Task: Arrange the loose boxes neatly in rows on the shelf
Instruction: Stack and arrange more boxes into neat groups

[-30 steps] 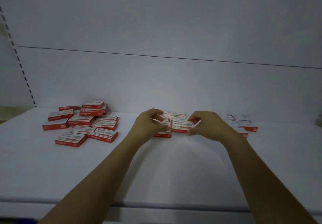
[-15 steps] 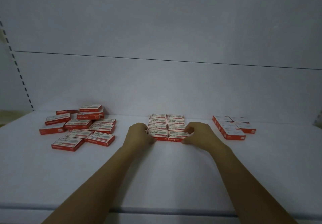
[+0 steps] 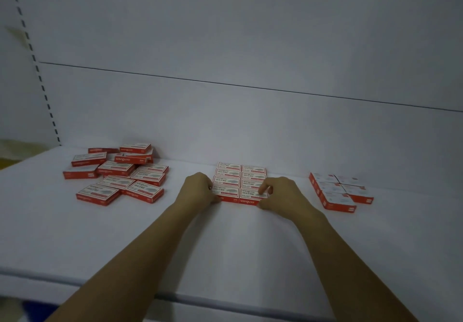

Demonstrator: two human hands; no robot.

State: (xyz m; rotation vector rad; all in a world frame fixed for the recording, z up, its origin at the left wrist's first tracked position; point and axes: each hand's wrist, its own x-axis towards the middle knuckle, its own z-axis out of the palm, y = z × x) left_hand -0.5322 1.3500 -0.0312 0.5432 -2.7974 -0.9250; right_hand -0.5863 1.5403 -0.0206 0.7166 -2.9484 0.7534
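Shelf: white flat shelf board (image 3: pixel 225 246), back edge against a white panel.
Just changed: a second ago a small red-and-white cardboard box was held above the block; now it lies in the front row.
Middle block (image 3: pixel 240 183): two columns, four rows, mid-shelf near the back edge.
Left hand (image 3: pixel 198 191): fingers curled, pressing the block's front-left corner, holding nothing.
Right hand (image 3: pixel 280 194): fingertip on the front-right box, thumb at its front face.
Loose heap (image 3: pixel 117 174): red boxes jumbled toward the left back corner, probably next.
Right block (image 3: pixel 338 190): tidy already.

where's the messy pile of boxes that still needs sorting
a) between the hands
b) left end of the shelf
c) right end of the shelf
b: the loose pile lies jumbled at the left, while the middle block between the hands and the right block sit in rows.
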